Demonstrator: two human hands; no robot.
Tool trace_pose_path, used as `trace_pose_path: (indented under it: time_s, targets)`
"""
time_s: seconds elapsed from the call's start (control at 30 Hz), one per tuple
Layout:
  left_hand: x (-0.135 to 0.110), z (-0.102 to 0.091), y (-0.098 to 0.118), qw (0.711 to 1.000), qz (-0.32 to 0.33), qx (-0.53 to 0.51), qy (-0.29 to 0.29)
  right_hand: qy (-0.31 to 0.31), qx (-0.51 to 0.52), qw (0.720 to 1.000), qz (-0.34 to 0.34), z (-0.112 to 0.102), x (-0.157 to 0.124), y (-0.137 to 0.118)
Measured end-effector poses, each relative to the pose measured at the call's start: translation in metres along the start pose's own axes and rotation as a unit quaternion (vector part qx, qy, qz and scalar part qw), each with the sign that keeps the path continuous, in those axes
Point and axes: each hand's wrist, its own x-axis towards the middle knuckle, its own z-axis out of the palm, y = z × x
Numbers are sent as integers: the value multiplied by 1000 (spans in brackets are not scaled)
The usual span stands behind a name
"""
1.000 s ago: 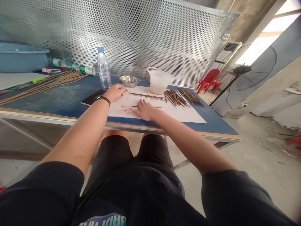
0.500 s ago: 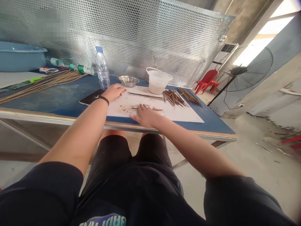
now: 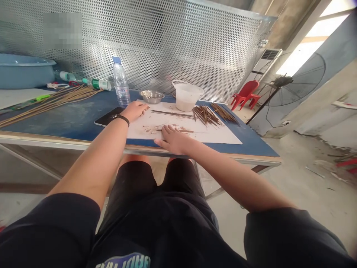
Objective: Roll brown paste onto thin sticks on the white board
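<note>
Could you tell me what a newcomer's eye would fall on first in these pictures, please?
A large perforated metal sheet fills the background behind a blue-topped table. On the table lies a white sheet, with a pile of thin brown sticks at its far side. The left hand is at its far left corner, the right hand at its near edge.

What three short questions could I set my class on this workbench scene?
1. True or false: the left hand has a black wristband at its wrist.
2. Which stands nearest the bottle? A: bowl; B: red chair; C: fan.
3. Fill the gap: the right hand rests on a white ____.

Key: 1 true; 2 A; 3 sheet.
</note>
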Motion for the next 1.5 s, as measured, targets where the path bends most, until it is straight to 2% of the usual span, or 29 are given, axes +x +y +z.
trace_pose_path:
  time_s: [0.1, 0.17, 0.4, 0.5, 0.6, 0.83, 0.93, 1.13, 1.23, 1.33, 1.5]
  targets:
    - [0, 0, 0, 1000, 1, 2, 1, 7, 12, 1000, -8, 6, -13, -3]
    - [-1, 0, 2, 1000, 0, 9, 0, 13, 13, 1000, 1, 7, -12, -5]
    - [4, 0, -6, 1000, 6, 3, -6, -3, 26, 998, 60, -7, 35, 6]
    - [9, 2, -11, 1000, 15, -3, -7, -3, 21, 998, 66, -8, 45, 13]
    - [10, 2, -11, 1000, 13, -7, -5, -5, 6, 999, 52, -5, 35, 14]
    - [-2, -2, 0, 1000, -5, -1, -2, -11, -1, 1000, 17, -2, -17, 6]
    - [-5, -3, 4, 1000, -6, -2, -2, -17, 17, 999, 25, -5, -15, 8]
    - [-3, -2, 2, 1000, -12, 4, -1, -13, 11, 997, 77, -10, 26, 23]
    - [-1, -1, 0, 1000, -6, 10, -1, -9, -8, 997, 77, -8, 35, 29]
    - [-1, -1, 1, 1000, -7, 10, -2, -1, -11, 998, 55, -4, 24, 31]
    - [-7, -3, 8, 1000, -13, 10, 3, -4, -5, 1000, 15, 0, -13, 24]
